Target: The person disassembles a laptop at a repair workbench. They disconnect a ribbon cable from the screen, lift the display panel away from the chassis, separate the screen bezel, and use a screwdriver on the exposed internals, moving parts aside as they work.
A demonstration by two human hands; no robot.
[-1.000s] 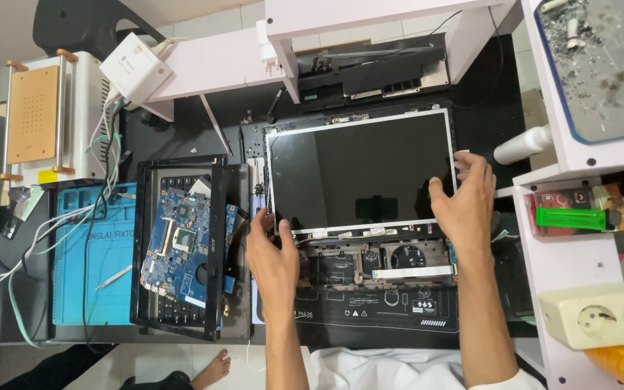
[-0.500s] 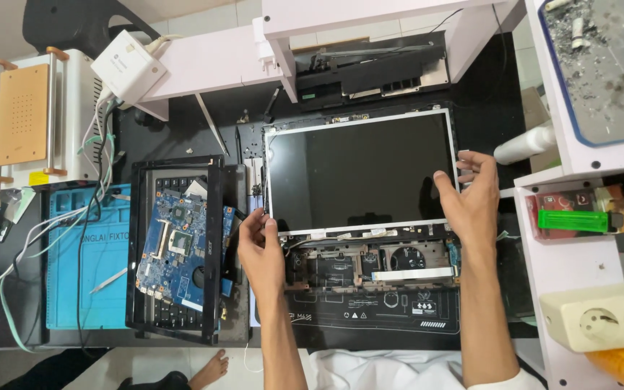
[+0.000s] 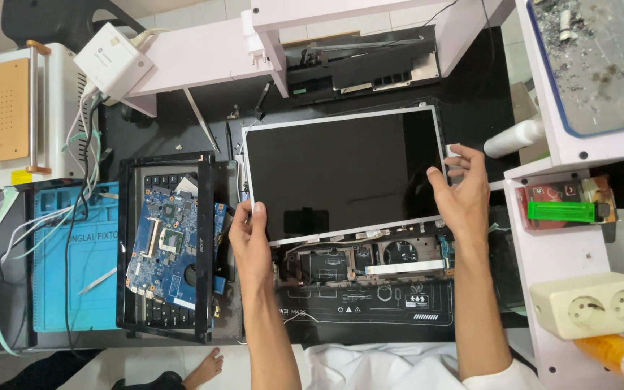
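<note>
Between the left hand (image 3: pixel 249 238) and right hand (image 3: pixel 462 193), both gripping its edges, the bare laptop screen panel (image 3: pixel 341 173) may flex and crack if squeezed unevenly.

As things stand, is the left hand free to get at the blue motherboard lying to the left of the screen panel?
Probably not right away: the left hand grips the lower left edge of the laptop screen panel, as the right hand does on the right edge. The blue motherboard lies uncovered close beside it, so the path itself looks clear.
</note>
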